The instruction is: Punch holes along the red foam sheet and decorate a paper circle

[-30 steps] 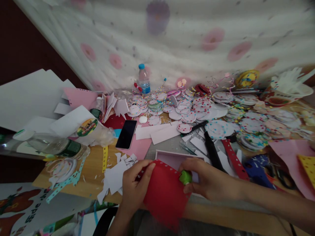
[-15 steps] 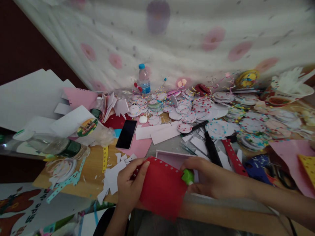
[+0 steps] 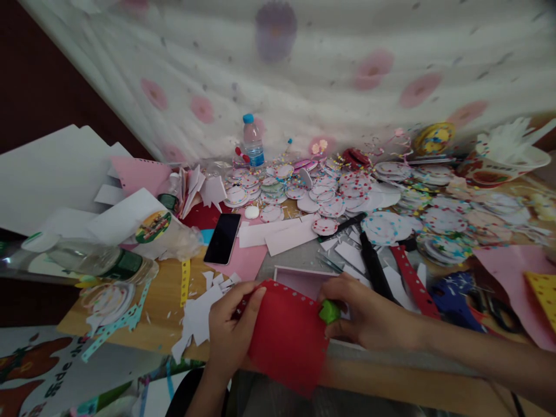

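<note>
L hand [image 3: 232,325] pinches red sheet [image 3: 289,344] at upper-L corner; R hand [image 3: 367,315] clamped on green tool [image 3: 329,311] at upper-R. Dotted top edge slopes down to R betw. them, by near table edge [image 3: 382,377].

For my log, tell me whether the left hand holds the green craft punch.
No, the right hand holds the green craft punch; the left hand grips the red sheet.
</note>
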`<state>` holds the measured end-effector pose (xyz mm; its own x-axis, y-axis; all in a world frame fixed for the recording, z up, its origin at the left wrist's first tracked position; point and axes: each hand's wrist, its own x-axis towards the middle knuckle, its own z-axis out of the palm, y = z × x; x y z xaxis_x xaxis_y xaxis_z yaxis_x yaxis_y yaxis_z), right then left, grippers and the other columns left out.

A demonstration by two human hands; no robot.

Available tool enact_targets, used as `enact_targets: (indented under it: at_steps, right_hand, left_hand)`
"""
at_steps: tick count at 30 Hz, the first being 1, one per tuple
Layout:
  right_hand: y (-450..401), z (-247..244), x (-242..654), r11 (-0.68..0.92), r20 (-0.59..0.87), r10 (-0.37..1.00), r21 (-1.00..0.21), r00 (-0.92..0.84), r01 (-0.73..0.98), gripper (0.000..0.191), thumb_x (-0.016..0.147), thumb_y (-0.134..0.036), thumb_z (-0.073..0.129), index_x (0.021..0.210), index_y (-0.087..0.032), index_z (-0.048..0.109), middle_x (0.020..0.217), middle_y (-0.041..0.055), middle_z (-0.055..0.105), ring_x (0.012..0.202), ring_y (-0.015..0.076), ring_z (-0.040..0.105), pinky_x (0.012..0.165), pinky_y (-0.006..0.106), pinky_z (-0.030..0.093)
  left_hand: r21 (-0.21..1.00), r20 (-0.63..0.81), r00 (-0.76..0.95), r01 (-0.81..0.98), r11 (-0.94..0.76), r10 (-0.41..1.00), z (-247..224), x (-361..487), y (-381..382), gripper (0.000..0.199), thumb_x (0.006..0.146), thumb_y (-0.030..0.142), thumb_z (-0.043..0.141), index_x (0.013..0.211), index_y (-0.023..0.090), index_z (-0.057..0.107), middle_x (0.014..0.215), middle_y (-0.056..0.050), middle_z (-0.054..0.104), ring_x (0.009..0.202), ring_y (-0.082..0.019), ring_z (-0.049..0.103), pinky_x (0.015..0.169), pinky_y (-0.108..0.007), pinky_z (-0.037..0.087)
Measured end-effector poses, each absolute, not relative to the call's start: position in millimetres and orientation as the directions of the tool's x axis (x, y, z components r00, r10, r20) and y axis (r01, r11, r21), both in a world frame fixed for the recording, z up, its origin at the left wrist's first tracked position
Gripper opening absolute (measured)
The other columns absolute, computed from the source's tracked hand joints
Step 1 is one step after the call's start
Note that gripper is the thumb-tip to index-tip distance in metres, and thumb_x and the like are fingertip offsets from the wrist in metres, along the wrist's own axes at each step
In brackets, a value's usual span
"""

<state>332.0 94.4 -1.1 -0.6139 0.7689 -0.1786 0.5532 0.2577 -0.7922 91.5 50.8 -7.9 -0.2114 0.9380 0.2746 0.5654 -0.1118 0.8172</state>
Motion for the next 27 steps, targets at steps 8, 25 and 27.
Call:
enact_targets:
  at_steps: [8, 25, 27]
  right_hand:
    - [103.9, 18.1, 350.1, 0.089, -0.259, 0.748, -0.873, -0.611, 0.48, 0.037, 0.085, -0.052, 0.054, 0.102, -0.021, 0.066, 0.1, 0.0055, 0.069, 0.095, 0.0232, 0.062, 0.083, 0.033, 0.05]
    - [59.6, -0.3, 375.8, -0.049, -0.124, 0.98, -0.907, -0.155, 0.418, 0.043, 0.091, -0.051, 0.045, 0.128, -0.033, 0.055, 0.141, 0.0029, 0.053, 0.132, 0.025, 0.046, 0.108, 0.041, 0.039]
    - [46.7, -14.2, 374.1, -0.055, -0.097, 0.991, -0.924, -0.094, 0.379, 0.041, 0.091, -0.049, 0.045, 0.128, -0.034, 0.054, 0.143, 0.0015, 0.05, 0.134, 0.0239, 0.043, 0.109, 0.041, 0.038]
  left_hand:
    - [0.882, 0.136, -0.334, 0.471, 0.04, 0.933, -11.7, 84.1, 52.1, 0.02, 0.082, 0.037, 0.065, 0.083, 0.018, 0.072, 0.081, -0.002, 0.073, 0.072, -0.016, 0.066, 0.066, -0.022, 0.053]
    - [0.914, -0.184, -0.272, 0.307, 0.266, 0.945, -35.4, 83.5, 46.5, 0.035, 0.085, 0.053, 0.054, 0.088, 0.018, 0.062, 0.087, -0.004, 0.064, 0.086, -0.021, 0.059, 0.078, -0.028, 0.046]
    - [0.92, -0.217, -0.273, 0.264, 0.289, 0.937, -37.3, 86.5, 44.7, 0.037, 0.084, 0.054, 0.054, 0.087, 0.018, 0.061, 0.087, -0.004, 0.065, 0.09, -0.023, 0.059, 0.079, -0.029, 0.046]
